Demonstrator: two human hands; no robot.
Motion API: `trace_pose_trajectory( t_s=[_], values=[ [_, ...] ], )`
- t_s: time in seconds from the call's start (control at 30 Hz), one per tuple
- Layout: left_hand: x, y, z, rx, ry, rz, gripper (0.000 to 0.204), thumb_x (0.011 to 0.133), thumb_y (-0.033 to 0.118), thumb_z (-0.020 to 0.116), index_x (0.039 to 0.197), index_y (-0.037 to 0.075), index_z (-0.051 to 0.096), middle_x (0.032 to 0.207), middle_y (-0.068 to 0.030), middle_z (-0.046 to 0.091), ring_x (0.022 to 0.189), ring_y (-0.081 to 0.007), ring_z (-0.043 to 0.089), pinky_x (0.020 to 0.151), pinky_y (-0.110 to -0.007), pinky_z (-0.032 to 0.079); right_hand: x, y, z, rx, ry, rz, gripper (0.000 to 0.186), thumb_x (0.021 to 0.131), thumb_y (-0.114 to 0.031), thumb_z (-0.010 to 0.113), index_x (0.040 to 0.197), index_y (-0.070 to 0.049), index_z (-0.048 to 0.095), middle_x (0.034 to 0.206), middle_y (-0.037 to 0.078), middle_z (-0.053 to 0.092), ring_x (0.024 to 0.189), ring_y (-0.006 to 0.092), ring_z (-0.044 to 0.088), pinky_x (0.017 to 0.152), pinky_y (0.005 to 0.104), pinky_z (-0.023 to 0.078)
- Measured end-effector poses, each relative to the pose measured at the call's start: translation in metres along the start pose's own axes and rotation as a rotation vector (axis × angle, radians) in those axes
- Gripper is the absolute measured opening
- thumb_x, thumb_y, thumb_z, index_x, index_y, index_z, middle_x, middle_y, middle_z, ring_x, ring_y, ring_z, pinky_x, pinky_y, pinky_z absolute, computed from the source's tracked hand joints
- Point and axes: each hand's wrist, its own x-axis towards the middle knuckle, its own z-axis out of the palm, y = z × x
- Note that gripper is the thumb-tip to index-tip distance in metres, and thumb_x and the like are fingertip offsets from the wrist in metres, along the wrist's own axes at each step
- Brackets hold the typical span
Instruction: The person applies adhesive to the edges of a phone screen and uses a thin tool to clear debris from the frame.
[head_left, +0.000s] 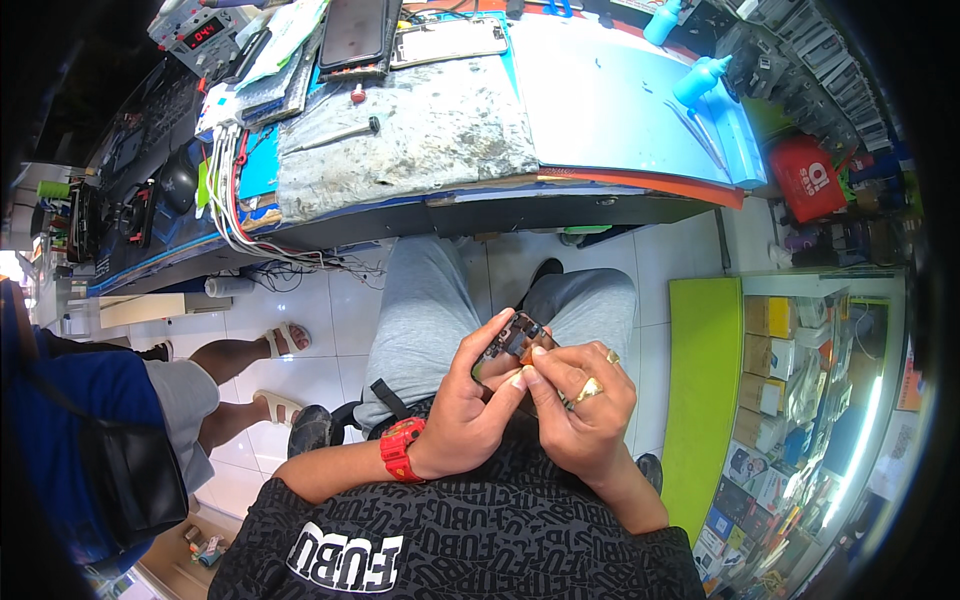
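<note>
Over my lap, my left hand [470, 415] grips an opened phone [508, 338] from the side, fingers wrapped behind it and thumb along its lower end; dark inner parts show. My right hand [585, 410], with gold rings, is closed in a pinch on a small orange piece [530, 356] at the phone's right side; its thumb meets my left thumb there. I cannot make out whether the piece is loose or attached. A red watch [401, 449] is on my left wrist.
Ahead is a cluttered bench with a stained mat [420, 140], blue pad [610, 90], bottles [700, 80], phones [350, 35] and cables [230, 200]. At left stands another person [90, 420] in sandals. A lit glass display case [780, 420] is at right.
</note>
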Motion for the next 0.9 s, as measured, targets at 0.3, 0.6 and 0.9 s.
trace_pose_trajectory(
  t_s=[0.3, 0.6, 0.9],
  values=[
    [0.0013, 0.0046, 0.004, -0.028, 0.025, -0.01, 0.07, 0.108, -0.012, 0.046, 0.168, 0.004, 0.015, 0.157, -0.0273, 0.049, 0.148, -0.0329, 0.053, 0.125, -0.046, 0.043, -0.0009, -0.0004, -0.0009, 0.013, -0.005, 0.005, 0.026, 0.08, 0.005, 0.083, 0.103, -0.002, 0.075, 0.089, 0.01, 0.073, 0.073, 0.0267, 0.067, 0.067, 0.0377, 0.054],
    [0.0005, 0.0035, 0.0015, -0.007, -0.005, -0.004, 0.071, 0.108, -0.013, 0.044, 0.169, 0.005, 0.013, 0.157, -0.0253, 0.047, 0.151, -0.0338, 0.049, 0.127, -0.047, 0.042, -0.0024, -0.0015, 0.0007, 0.015, 0.001, 0.02, 0.026, 0.079, 0.005, 0.084, 0.103, -0.001, 0.076, 0.089, 0.011, 0.073, 0.073, 0.0268, 0.068, 0.066, 0.0377, 0.054],
    [-0.0016, -0.0003, -0.0014, 0.021, -0.017, 0.001, 0.072, 0.108, -0.014, 0.043, 0.169, 0.006, 0.012, 0.158, -0.0261, 0.047, 0.153, -0.036, 0.046, 0.127, -0.048, 0.04, -0.0023, -0.0014, 0.0018, 0.001, 0.002, -0.002, 0.03, 0.078, 0.005, 0.084, 0.106, -0.001, 0.077, 0.089, 0.011, 0.073, 0.072, 0.0269, 0.068, 0.065, 0.0372, 0.054]
  ],
)
